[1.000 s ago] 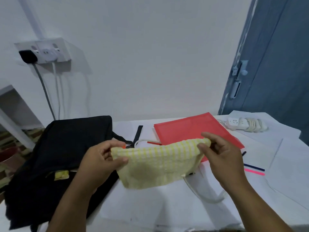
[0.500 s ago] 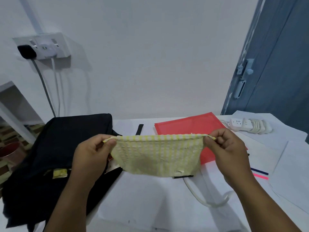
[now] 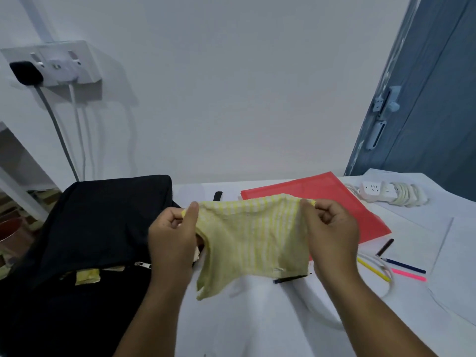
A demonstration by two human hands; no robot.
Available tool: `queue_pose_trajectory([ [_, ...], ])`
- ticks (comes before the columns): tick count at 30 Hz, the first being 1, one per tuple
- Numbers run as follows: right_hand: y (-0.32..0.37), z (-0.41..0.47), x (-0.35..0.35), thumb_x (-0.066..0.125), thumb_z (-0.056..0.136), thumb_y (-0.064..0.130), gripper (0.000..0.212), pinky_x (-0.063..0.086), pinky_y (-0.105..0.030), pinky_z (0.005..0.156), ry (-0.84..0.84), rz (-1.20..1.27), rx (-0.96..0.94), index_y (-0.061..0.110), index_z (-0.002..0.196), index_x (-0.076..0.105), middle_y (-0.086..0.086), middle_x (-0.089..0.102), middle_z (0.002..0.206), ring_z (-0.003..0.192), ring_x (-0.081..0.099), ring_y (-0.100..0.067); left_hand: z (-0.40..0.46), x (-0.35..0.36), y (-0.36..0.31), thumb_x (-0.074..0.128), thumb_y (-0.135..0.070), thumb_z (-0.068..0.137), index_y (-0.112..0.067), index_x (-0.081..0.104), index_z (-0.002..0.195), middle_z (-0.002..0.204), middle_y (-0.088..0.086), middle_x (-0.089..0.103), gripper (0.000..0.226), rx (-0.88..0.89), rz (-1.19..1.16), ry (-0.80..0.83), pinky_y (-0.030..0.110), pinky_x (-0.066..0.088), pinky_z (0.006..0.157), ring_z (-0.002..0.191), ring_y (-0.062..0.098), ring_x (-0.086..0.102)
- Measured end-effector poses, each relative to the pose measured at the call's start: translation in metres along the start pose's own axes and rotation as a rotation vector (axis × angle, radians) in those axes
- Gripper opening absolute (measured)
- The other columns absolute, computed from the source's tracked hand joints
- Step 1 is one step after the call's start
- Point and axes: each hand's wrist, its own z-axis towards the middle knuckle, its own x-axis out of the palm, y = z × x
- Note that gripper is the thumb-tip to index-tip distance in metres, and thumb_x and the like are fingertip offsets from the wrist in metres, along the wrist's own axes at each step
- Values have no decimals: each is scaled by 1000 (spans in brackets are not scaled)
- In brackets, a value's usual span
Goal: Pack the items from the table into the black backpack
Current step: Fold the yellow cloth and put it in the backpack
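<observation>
Both hands, left hand (image 3: 173, 235) and right hand (image 3: 331, 233), pinch the yellow checked cloth's (image 3: 253, 240) top corners. Its top edge, taut half a second ago, now sags, and the lower left corner hangs loose.

Cloth (image 3: 255, 240) stretched between hands: left hand (image 3: 173, 239), right hand (image 3: 332, 235). Backpack (image 3: 85, 228) on bench (image 3: 257, 318) left of hands. Folder (image 3: 322, 199) behind cloth. Power strip (image 3: 381, 193) far right behind. Pencils (image 3: 396, 267) right of right hand.
</observation>
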Motion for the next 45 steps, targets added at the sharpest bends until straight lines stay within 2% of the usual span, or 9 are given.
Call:
queue_pose_trajectory([
  [7, 9, -55, 56, 74, 89, 23, 4, 52, -19, 61, 378, -30, -64, 21, 86, 75, 1, 73, 76, 68, 66, -11, -19, 27, 5, 73, -27, 89, -19, 70, 79, 75, 12, 71, 13, 58, 42, 248, 58, 59, 74, 76, 35, 70],
  [14, 9, -67, 83, 43, 99, 37, 38, 48, -17, 96, 671, 19, -169, 24, 120, 71, 9, 62, 123, 118, 60, -5, 12, -1, 4, 72, -2, 89, -22, 76, 105, 106, 9, 75, 26, 69, -52, 442, 27, 56, 78, 100, 23, 72],
  [20, 0, -74, 96, 61, 97, 13, 20, 55, -36, 89, 363, 37, -130, 23, 112, 71, 6, 73, 109, 104, 67, -12, 40, -28, 9, 65, -19, 96, -25, 74, 86, 80, 9, 72, 14, 100, 62, 443, 46, 54, 68, 74, 20, 66],
  [23, -8, -73, 97, 81, 81, 17, 58, 51, -28, 87, 210, -135, -76, 41, 128, 55, 19, 59, 125, 112, 57, 1, 52, -42, 3, 57, -35, 93, -21, 68, 82, 79, 20, 65, 21, 127, 47, 501, 45, 48, 62, 68, 23, 57],
  [28, -10, -74, 92, 78, 86, 20, 26, 55, -53, 92, 423, -138, 1, 27, 110, 73, 5, 76, 107, 102, 71, -18, 75, -61, -1, 58, -37, 94, -18, 64, 79, 70, 10, 64, 25, 202, 81, 587, 30, 46, 55, 63, 16, 57],
  [32, 0, -86, 89, 78, 76, 28, 27, 59, -50, 83, 403, -60, -14, 8, 94, 73, -7, 77, 92, 88, 73, -31, 84, -74, 6, 55, -39, 97, -10, 60, 79, 60, 3, 55, 35, 246, 162, 569, 26, 39, 49, 55, 10, 48],
  [36, 7, -97, 97, 73, 84, 18, 22, 61, -34, 72, 364, 76, 37, 5, 101, 69, -10, 77, 91, 84, 75, -27, 86, -76, 7, 51, -60, 87, -22, 61, 116, 95, 3, 72, 49, -45, 120, 730, 33, 56, 73, 87, 14, 70],
  [39, 9, -98, 103, 69, 90, 16, 15, 60, -32, 67, 289, 155, 97, 7, 103, 68, -13, 77, 90, 79, 74, -26, 82, -77, 8, 72, -33, 81, -17, 51, 132, 111, 4, 75, 57, -284, 80, 942, 37, 60, 83, 103, 22, 73],
  [45, -1, -95, 102, 66, 95, 9, 42, 58, -38, 89, 541, -14, 174, 29, 132, 59, -7, 74, 114, 104, 71, -24, 88, -79, 16, 69, -11, 89, -24, 41, 143, 114, 8, 74, 63, -417, -112, 783, 49, 57, 90, 106, 29, 72],
])
